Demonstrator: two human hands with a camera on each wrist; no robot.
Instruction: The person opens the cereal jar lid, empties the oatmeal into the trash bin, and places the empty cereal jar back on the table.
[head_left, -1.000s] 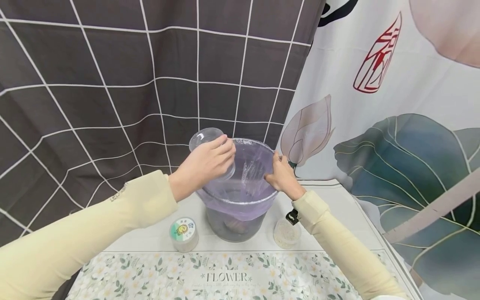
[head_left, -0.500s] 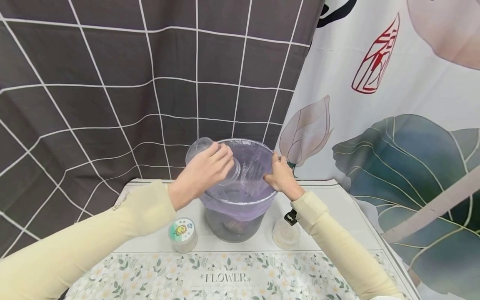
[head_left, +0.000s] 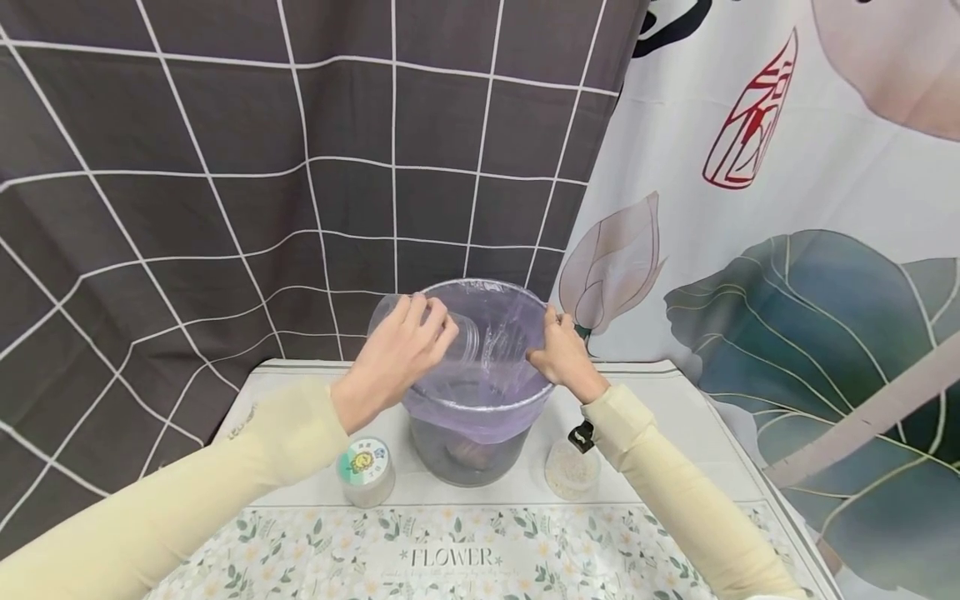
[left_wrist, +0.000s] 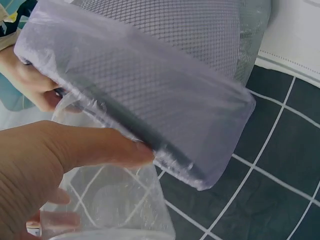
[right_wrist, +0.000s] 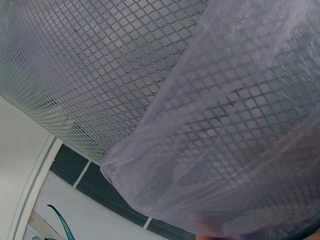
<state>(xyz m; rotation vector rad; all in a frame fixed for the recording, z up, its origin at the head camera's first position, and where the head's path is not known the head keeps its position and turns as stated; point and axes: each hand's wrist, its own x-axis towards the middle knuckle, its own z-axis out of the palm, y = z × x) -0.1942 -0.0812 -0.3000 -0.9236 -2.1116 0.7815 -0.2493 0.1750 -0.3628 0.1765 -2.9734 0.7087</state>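
My left hand (head_left: 397, 354) grips a clear plastic tub (head_left: 465, 340) above the left rim of a grey mesh trash can (head_left: 457, 458). The tub is tipped on its side, its ringed end over the can's mouth. In the left wrist view the thumb lies along the see-through tub (left_wrist: 125, 200), beside the lined rim. A thin purple trash bag (head_left: 517, 421) lines the can and folds down outside. With fingers over the right rim, my right hand (head_left: 564, 350) holds the can and bag edge. The right wrist view shows the bag (right_wrist: 200, 150) over the mesh, hiding most of that hand.
A round jar (head_left: 365, 468) with a green and white label stands front left of the can. Front right is a clear tub (head_left: 572, 471) with pale contents. A floral mat (head_left: 450, 575) covers the table's front. Dark checked curtain (head_left: 337, 208) hangs behind.
My left hand has lowered and turned, tipping the clear tub further so one end swings over the can's mouth. The right hand stays on the rim.
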